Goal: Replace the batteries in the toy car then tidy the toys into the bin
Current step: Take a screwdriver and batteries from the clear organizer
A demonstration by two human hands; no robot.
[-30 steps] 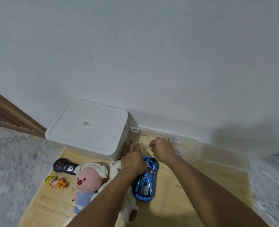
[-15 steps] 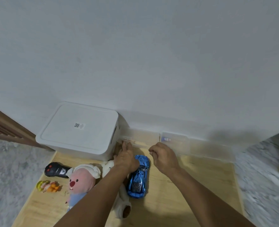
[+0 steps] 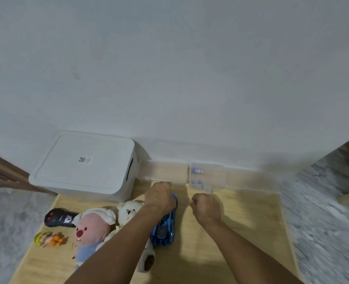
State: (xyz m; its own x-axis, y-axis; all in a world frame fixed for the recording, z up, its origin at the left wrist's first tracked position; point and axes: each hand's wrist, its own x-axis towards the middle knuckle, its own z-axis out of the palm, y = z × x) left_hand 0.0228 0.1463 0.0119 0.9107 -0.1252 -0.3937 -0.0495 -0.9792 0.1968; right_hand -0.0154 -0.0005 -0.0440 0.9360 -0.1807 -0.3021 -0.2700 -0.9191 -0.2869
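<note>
The blue toy car lies on the wooden board, nose toward me. My left hand covers its far end, with the fingers bent down at the front edge of a clear compartment box; I cannot see whether it holds anything. To the right of the car, my right hand is curled in a fist and pinches a thin tool whose tip pokes out on the left. Blue-and-white batteries lie in the clear box. The white lidded bin stands at the back left.
A black remote, a pink plush, a white bear and a small yellow-orange figure lie on the board's left half. Grey carpet surrounds the board, and the wall runs directly behind the boxes.
My right hand drew back from the clear box toward me with the thin tool. My left hand's fingers went from flat against the box to bent. The camera shifted slightly.
</note>
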